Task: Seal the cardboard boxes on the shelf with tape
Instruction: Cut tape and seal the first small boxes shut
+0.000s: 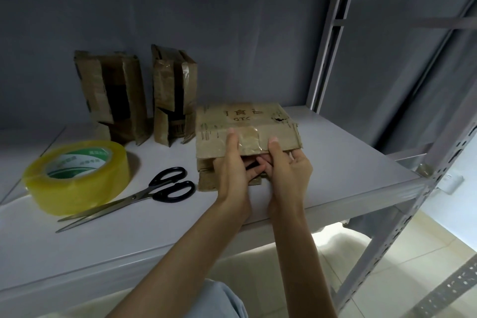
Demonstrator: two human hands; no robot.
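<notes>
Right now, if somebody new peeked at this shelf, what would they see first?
Probably the two hands, left hand and right hand, gripping the near edge of a flat cardboard box mid-shelf. Next, the big yellowish tape roll at the left with black-handled scissors beside it. Two worn boxes stand upright behind.

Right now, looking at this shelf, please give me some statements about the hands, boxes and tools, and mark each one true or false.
1. Both hands, the left hand and the right hand, hold the flat cardboard box. True.
2. The scissors are in the right hand. False: they lie on the shelf, beside the tape roll.
3. Two more boxes, the left upright box and the right upright box, stand at the back. True.
4. The tape roll sits on top of a box. False: it rests on the shelf.
</notes>
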